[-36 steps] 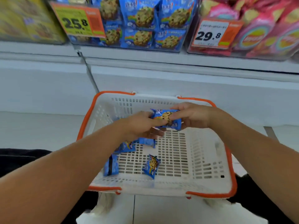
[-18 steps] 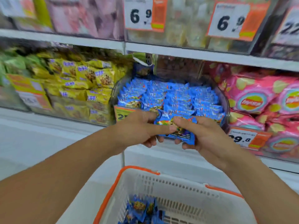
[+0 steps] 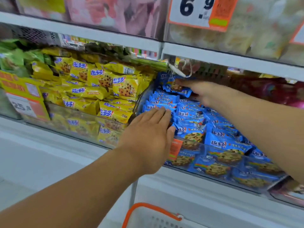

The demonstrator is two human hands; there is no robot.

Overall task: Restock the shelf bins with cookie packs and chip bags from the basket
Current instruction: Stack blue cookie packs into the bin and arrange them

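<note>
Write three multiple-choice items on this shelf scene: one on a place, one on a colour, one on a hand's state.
1. Where is the right hand?
A. at the back of the blue cookie bin
B. in the basket
C. on the price tag

2. What colour are the cookie packs left of the blue ones?
A. red
B. yellow
C. white

3. How is the left hand?
A. gripping a pack
B. a fist
C. flat, fingers straight

Answers: 1 A, it reaches deep over the blue packs, on a blue cookie pack; 2 B, the neighbouring bin is yellow; 3 C, its fingers lie extended over the blue pile.
</note>
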